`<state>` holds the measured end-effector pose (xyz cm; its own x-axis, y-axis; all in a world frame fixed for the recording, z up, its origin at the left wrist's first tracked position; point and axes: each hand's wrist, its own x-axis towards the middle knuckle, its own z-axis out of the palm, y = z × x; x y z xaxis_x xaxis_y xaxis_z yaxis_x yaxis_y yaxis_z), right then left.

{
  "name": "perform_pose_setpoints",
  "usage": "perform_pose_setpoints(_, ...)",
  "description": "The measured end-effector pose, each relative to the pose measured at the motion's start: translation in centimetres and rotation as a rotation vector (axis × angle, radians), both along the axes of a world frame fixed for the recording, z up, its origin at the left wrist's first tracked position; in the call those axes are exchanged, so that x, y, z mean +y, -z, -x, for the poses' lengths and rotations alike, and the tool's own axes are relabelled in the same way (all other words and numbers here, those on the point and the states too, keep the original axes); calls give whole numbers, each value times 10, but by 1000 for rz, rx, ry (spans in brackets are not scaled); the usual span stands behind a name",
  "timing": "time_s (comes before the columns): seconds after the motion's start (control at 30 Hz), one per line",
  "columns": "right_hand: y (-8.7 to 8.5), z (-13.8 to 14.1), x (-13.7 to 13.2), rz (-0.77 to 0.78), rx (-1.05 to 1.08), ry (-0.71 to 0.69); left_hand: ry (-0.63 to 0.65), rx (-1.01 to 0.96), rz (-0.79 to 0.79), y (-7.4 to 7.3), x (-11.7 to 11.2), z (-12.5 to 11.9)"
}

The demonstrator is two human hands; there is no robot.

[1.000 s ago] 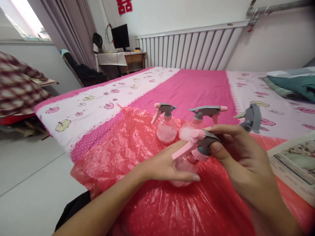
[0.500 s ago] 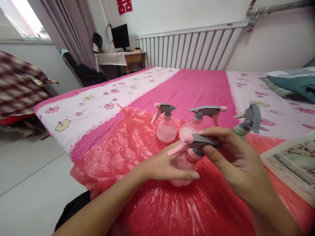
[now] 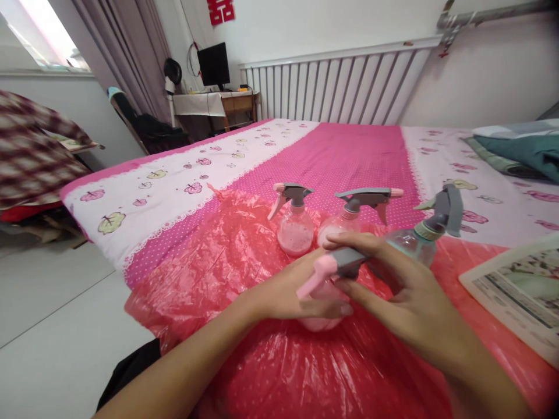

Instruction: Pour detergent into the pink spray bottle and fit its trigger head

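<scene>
A clear pink spray bottle (image 3: 321, 323) with a grey and pink trigger head stands upright on a crinkled red plastic sheet (image 3: 192, 262). My left hand (image 3: 288, 294) is wrapped around its round body, thumb across the front. My right hand (image 3: 402, 302) grips the grey trigger head from the right, fingers over the top and thumb below, covering the bottle's neck. Just behind stand two more pink bottles, a left one (image 3: 296, 234) and a middle one (image 3: 337, 226) partly hidden by my right hand. A green-tinted spray bottle (image 3: 413, 244) stands beyond my right knuckles.
Beneath the sheet is a bed (image 3: 358, 148) with pink and white patterned bedding. A printed packet or paper (image 3: 519, 291) lies at the right, near folded cloths (image 3: 524, 151). Farther back are a desk (image 3: 238, 105) with a monitor (image 3: 213, 65) and a white radiator (image 3: 332, 87).
My right hand has shifted left and turned, and the held bottle's trigger head has turned and sits lower. My left hand keeps its place on the body. More of the green-tinted bottle shows.
</scene>
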<state>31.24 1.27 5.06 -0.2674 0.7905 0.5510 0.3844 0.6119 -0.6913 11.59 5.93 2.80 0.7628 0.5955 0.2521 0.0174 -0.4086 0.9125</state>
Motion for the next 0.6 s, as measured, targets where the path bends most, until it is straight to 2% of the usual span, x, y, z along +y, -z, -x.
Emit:
perform_pose_setpoints(0.13,-2,1,1,-32,-59,-26,-28,-6,-5,1,1,-2)
perform_pose_setpoints(0.37,-2,2,2,-40,-78,-28,11,6,87,0,-2,-1)
perform_pose_setpoints(0.6,2,1,4,-36,-90,-29,1,-25,79,1,-2,-2)
